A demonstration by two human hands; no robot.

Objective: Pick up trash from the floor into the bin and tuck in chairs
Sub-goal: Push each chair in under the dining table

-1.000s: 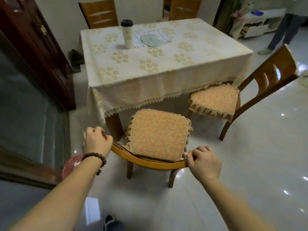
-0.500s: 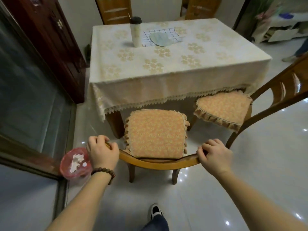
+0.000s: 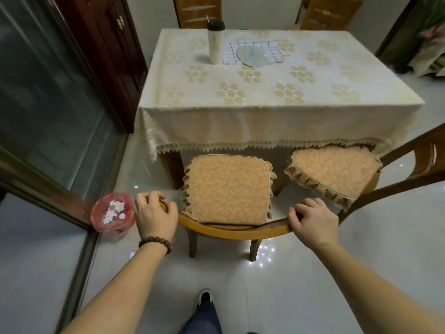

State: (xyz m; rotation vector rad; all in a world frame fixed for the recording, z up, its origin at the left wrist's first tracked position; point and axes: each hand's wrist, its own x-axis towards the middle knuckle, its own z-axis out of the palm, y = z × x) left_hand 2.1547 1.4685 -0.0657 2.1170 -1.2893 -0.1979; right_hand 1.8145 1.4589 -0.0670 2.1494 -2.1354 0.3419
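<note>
Both hands are clamped on the curved top rail of the wooden chair with the orange patterned cushion (image 3: pixel 228 189): the left hand (image 3: pixel 154 213) at the rail's left end, the right hand (image 3: pixel 313 219) at its right end. Compared with a second earlier, the cushion's front edge has been brought close to the lace hem at the near edge of the cloth-covered worktop (image 3: pixel 265 97), so tucking is judged nearly complete. The red bin holding white scraps (image 3: pixel 112 213) stands on the floor just left of the left hand. The second cushioned chair (image 3: pixel 337 174), angled at the near right corner, remains untucked.
</note>
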